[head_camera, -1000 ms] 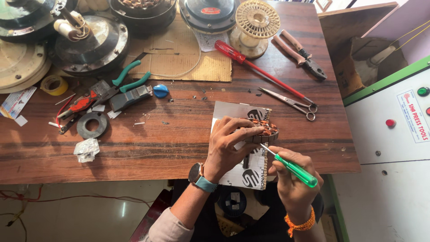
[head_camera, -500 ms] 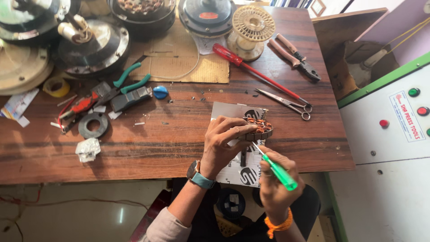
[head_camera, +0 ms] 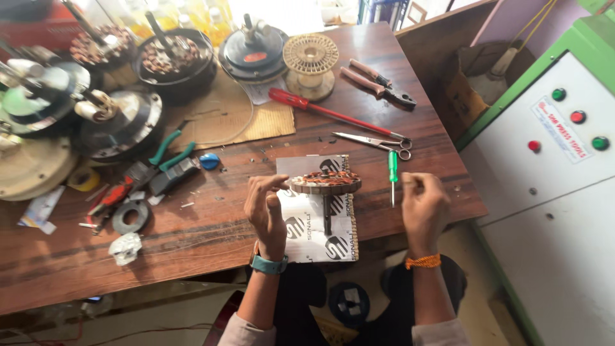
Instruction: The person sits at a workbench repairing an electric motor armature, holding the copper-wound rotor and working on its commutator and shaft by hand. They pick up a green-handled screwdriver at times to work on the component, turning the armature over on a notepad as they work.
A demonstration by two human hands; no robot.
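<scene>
Two bare hands work at a wound stator [head_camera: 325, 182] resting on a printed white sheet [head_camera: 315, 225] at the bench [head_camera: 192, 237] front edge. Left hand [head_camera: 266, 210] pinches the stator's left rim. Right hand [head_camera: 423, 206], right of the stator, is loosely curled with nothing in its grip; a green screwdriver [head_camera: 392, 173] lies between them.

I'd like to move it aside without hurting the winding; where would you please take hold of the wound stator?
Grip the wound stator by its outer rim, from the right: the left hand steadies the left edge, copper coils cover the top, and its shaft points down.
</scene>
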